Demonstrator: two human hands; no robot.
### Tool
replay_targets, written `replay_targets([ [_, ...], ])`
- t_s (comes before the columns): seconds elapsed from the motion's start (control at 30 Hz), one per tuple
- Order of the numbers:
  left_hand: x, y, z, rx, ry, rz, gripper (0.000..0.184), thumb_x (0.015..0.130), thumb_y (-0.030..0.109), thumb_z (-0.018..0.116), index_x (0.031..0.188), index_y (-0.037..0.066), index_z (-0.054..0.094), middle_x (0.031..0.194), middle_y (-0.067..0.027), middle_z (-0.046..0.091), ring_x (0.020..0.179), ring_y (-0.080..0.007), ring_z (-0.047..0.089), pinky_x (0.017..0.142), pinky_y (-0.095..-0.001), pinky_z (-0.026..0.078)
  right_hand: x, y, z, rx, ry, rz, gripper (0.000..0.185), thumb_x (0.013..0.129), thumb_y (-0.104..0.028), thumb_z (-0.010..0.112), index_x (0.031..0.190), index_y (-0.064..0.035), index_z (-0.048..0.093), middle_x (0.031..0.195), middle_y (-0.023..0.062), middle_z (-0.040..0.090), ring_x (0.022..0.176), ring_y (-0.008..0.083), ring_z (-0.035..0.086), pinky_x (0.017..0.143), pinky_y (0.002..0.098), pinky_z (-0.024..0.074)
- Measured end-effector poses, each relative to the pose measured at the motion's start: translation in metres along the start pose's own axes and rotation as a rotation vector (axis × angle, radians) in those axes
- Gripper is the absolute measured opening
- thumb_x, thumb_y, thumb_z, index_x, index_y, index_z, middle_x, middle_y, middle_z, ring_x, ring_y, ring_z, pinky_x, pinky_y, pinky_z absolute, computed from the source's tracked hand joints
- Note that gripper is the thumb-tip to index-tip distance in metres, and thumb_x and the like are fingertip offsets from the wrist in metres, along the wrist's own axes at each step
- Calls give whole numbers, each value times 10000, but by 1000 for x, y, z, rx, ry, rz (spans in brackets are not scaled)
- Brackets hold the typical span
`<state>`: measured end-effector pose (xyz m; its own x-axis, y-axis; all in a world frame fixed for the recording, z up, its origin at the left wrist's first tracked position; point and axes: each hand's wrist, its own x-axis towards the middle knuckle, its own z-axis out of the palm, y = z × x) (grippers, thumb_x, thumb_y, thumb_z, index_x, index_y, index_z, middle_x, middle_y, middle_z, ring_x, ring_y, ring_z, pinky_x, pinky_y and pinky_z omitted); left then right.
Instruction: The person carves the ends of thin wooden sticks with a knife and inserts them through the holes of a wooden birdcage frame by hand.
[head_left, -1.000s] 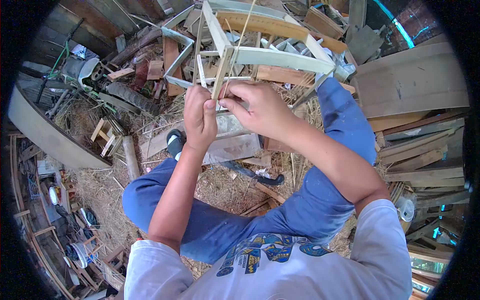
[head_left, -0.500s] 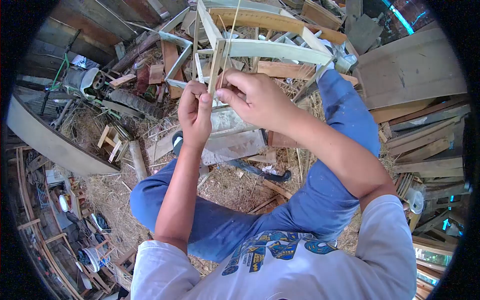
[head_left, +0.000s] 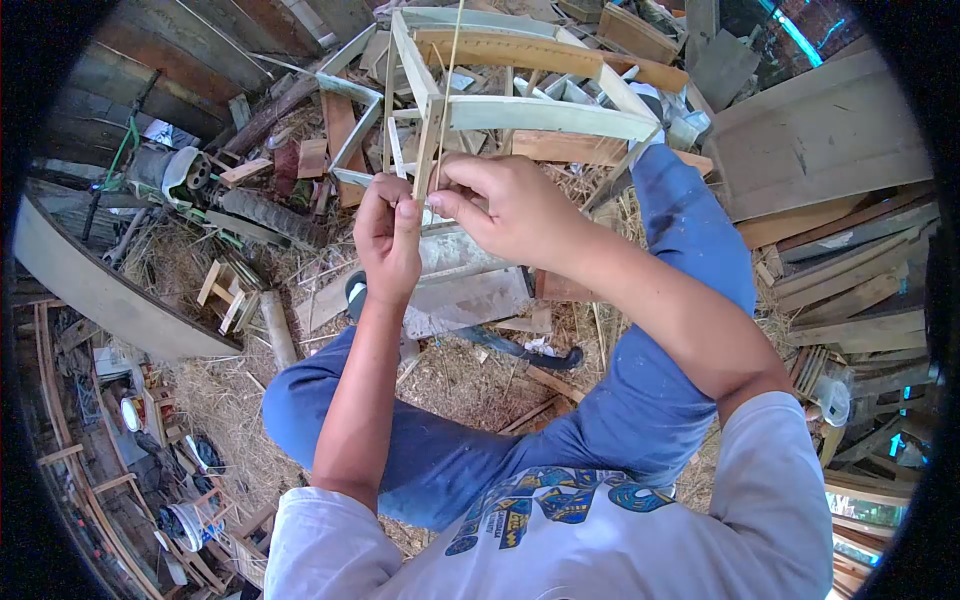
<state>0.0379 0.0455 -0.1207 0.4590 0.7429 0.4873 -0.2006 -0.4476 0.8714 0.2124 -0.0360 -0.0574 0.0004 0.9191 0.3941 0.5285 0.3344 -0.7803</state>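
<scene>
A wooden frame [head_left: 550,115] of pale slats with a curved brown board stands at the top centre. My left hand [head_left: 388,235] is closed round the lower end of its near upright post [head_left: 428,150], thumb along the wood. Beside it my right hand [head_left: 500,205] is pinched on a thin strip [head_left: 451,90] that rises past the post. The right fingertips are close against the post and partly hidden behind it.
Below the hands lies a pale board [head_left: 470,300] on straw-covered ground. A curved panel [head_left: 110,295] is at the left, near a tyre [head_left: 265,215]. Stacked planks [head_left: 850,290] and a large panel [head_left: 820,140] stand at the right. My bent legs flank the work.
Both hands and the frame's near post have shifted slightly left in view since the first frame. The grips look the same.
</scene>
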Motion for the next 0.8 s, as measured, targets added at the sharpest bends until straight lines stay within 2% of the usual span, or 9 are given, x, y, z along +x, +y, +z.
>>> replay_targets([
  [0.03,0,-1,0,0,1,2,196,1062,152,575,919,40,500,904,-18,464,836,-119,430,762,-266,372,0,1,0,-1,0,-2,178,959,-193,657,972,-17,633,794,220,657,768,456,656,679,533,507],
  [0.1,-1,-3,1,-15,24,-6,210,1059,153,577,902,35,502,897,-25,470,827,-128,435,755,-272,375,-1,2,1,-10,-7,20,185,979,-201,684,960,-21,644,777,187,652,721,380,664,638,439,498],
  [0.43,-4,-9,-2,54,32,40,250,1040,157,600,858,8,518,879,-65,498,820,-172,475,749,-290,393,-3,2,3,-5,-21,14,199,966,-206,692,955,-12,645,832,191,678,782,402,680,682,471,522],
  [0.53,-4,-9,-1,53,37,40,247,1036,156,605,861,0,529,884,-76,513,823,-179,489,749,-297,401,-5,6,8,-50,7,-85,203,968,-215,683,980,-15,654,867,188,693,822,403,693,704,481,533],
  [0.6,-3,-6,0,120,46,76,254,1032,163,608,856,-8,540,883,-91,530,825,-191,506,747,-308,414,-5,7,9,-52,-60,-7,196,976,-215,666,1027,-26,669,886,179,705,856,402,702,723,489,542],
  [0.8,-2,-4,0,210,30,134,263,1009,173,625,839,-19,562,829,-111,547,800,-247,532,743,-350,431,-10,10,15,-53,-30,10,173,982,-174,645,1087,-38,669,910,179,711,837,403,703,711,494,546],
])
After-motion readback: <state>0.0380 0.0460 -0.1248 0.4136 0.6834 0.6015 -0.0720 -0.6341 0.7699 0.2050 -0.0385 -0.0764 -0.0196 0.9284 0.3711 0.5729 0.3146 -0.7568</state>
